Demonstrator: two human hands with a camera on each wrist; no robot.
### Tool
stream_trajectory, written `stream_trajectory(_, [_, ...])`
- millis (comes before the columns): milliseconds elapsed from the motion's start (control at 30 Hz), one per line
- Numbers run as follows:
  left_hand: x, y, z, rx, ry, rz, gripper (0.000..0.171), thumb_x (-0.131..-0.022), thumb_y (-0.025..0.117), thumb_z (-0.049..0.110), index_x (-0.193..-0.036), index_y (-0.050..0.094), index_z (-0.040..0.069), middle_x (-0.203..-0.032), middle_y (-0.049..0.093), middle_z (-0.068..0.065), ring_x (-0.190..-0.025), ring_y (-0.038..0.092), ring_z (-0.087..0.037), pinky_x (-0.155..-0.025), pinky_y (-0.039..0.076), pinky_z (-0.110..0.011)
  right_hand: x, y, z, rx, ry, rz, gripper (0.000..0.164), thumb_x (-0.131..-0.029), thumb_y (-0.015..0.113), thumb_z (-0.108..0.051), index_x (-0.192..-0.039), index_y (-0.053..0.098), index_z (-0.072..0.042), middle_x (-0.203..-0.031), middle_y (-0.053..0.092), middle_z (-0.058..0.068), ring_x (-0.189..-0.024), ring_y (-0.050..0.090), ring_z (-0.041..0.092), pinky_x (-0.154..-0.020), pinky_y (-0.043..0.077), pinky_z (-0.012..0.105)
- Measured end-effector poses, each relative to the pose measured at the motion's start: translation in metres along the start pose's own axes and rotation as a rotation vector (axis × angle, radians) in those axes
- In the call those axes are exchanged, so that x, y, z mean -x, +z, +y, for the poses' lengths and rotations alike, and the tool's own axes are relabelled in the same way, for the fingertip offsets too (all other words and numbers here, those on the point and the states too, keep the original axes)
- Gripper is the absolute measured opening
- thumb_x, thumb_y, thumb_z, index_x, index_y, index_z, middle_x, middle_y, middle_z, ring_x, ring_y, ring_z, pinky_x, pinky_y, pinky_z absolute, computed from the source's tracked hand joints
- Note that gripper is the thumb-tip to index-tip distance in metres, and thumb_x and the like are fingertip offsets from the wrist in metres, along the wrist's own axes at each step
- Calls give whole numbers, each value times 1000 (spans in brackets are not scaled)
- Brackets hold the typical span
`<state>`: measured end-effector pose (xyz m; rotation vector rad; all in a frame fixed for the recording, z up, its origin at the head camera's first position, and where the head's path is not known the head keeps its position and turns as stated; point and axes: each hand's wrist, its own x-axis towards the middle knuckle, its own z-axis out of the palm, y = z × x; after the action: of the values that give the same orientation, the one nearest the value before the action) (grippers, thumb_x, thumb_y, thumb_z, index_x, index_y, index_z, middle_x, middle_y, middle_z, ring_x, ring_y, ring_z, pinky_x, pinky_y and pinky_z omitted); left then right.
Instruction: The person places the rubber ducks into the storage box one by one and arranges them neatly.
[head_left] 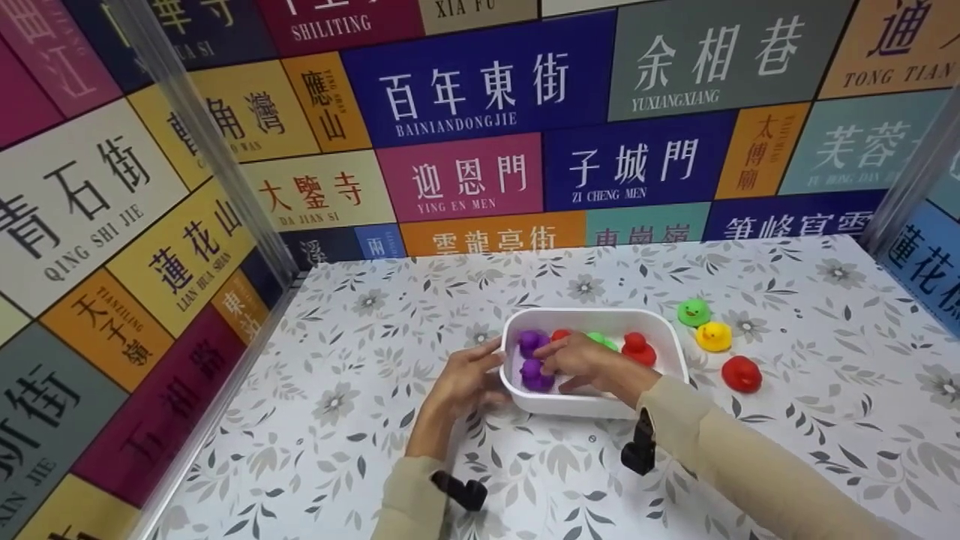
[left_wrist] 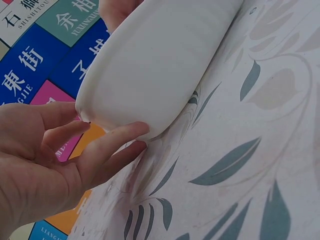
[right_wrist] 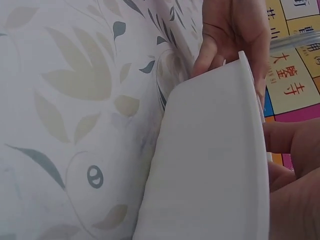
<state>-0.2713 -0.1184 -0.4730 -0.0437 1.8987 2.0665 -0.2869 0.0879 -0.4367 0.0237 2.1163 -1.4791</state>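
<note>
A white plastic tub [head_left: 600, 405] stands on the table and holds several small rubber ducks. At its left end are two purple ducks, one purple duck [head_left: 529, 343] behind the other purple duck [head_left: 535, 377]. My right hand [head_left: 589, 360] reaches down into the tub, its spread fingers right at the purple ducks; the tub wall hides much of it in the right wrist view. A red duck [head_left: 639, 349] sits to its right, and it partly covers a green duck [head_left: 602, 340] and another red duck [head_left: 560, 334]. My left hand [left_wrist: 65, 160] touches the tub's left end with extended fingers.
Right of the tub, a green duck [head_left: 694, 313], a yellow duck [head_left: 713, 337] and a red duck [head_left: 742, 373] rest on the leaf-patterned tabletop [head_left: 352, 405]. Panels with printed place names [head_left: 480, 90] rise behind the table and along its left side.
</note>
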Motion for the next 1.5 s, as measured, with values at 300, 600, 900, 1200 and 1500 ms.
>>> stream_trajectory(300, [1,-1,1,-2,-2,0,49,-99,59,16,-148,49,11,-141,56,-27,-89,73,-26,-50,60,-23,20,-33,-7,26,-47,-72,49,-97,57,-15,-142,53,2,-129,62,15,-122,55,29,-100,57,40])
stream_trajectory(600, [-1,1,1,9,-5,3,48,-99,58,14,-147,51,11,-140,57,-25,-92,74,-27,-52,61,-24,65,-67,-12,-22,-184,-166,43,-100,55,-19,-139,55,2,-145,53,20,-124,59,27,-106,56,45])
stream_trajectory(900, [-3,0,-1,-6,-11,13,48,-99,59,15,-147,51,11,-136,60,-27,-88,73,-26,-52,62,-25,108,-99,-3,-4,-268,-111,51,-100,60,-23,-142,51,3,-152,46,23,-120,62,17,-99,60,37])
stream_trajectory(1200, [-3,0,-2,-7,-17,18,49,-99,59,16,-147,51,12,-142,56,-24,-96,72,-28,-56,63,-28,140,-138,18,111,-295,105,51,-102,56,-39,-141,53,-6,-141,55,6,-116,61,8,-93,63,35])
stream_trajectory(1500, [-1,0,0,0,-6,8,49,-99,58,14,-147,50,11,-141,57,-24,-98,73,-30,-53,62,-25,156,-175,55,157,-359,277,41,-106,48,-36,-140,53,-13,-126,51,-25,-105,60,-8,-83,62,24])
